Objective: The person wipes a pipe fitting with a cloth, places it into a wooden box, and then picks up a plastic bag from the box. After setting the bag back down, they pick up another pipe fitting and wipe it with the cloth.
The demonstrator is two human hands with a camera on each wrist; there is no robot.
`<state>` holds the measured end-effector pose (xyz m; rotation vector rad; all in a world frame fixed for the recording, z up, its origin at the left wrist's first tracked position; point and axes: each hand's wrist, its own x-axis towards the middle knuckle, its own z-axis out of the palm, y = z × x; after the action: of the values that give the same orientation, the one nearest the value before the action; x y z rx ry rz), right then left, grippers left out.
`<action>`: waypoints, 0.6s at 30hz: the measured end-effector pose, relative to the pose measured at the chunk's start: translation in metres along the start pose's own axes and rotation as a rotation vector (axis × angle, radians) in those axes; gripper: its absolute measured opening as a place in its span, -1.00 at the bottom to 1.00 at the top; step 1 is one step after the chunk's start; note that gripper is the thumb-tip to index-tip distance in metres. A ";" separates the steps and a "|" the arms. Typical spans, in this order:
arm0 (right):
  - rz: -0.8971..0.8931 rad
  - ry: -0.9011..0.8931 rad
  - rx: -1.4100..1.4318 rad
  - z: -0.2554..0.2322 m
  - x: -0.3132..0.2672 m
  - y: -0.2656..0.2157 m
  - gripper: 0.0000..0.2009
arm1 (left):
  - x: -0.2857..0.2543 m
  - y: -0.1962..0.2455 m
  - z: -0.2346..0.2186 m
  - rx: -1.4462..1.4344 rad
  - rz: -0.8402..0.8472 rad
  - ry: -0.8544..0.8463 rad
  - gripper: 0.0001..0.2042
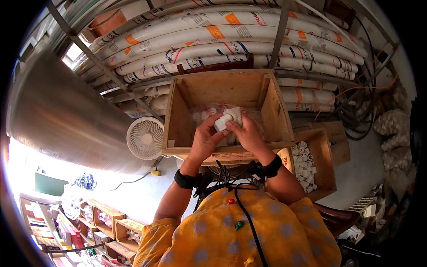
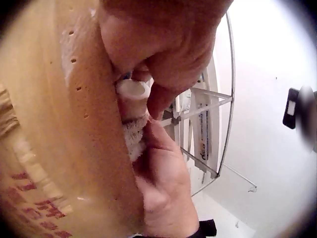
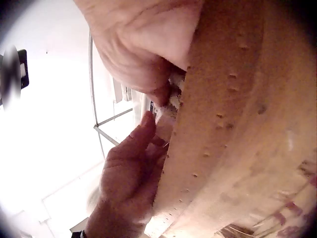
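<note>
Over a wooden box (image 1: pixel 218 84), both hands meet around a small white plastic pipe fitting (image 1: pixel 222 123). My left hand (image 1: pixel 203 141) grips the fitting between thumb and fingers. A fuzzy whitish cloth (image 1: pixel 235 114) is bunched in my right hand (image 1: pixel 251 137), whose thumb lies against the fitting. From the left wrist, the fitting's round open end (image 2: pixel 134 89) shows just above the cloth (image 2: pixel 133 138). The box's front wall (image 3: pixel 223 119) hides part of the work in the right wrist view. Inside the box, more white pieces lie in clear plastic beneath the hands.
A second wooden box (image 1: pixel 327 167) full of white fittings (image 1: pixel 303 167) stands to the right. On the left are a white round fan (image 1: pixel 145 138) and a large wrapped roll (image 1: pixel 71 107). Long white pipes (image 1: pixel 195 38) lie on a metal rack behind.
</note>
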<state>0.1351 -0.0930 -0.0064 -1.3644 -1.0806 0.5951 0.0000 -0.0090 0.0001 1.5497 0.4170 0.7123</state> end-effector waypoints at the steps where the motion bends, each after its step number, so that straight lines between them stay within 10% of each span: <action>1: -0.001 0.003 0.004 0.000 0.000 -0.002 -0.70 | 0.000 0.001 -0.003 0.013 -0.017 -0.022 -0.56; 18: -0.159 0.060 -0.036 0.000 -0.003 -0.013 -0.73 | 0.003 0.000 -0.004 0.064 -0.071 0.024 -0.62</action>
<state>0.1301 -0.0980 0.0053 -1.3051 -1.1434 0.4175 -0.0007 -0.0041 0.0003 1.5798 0.5147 0.6681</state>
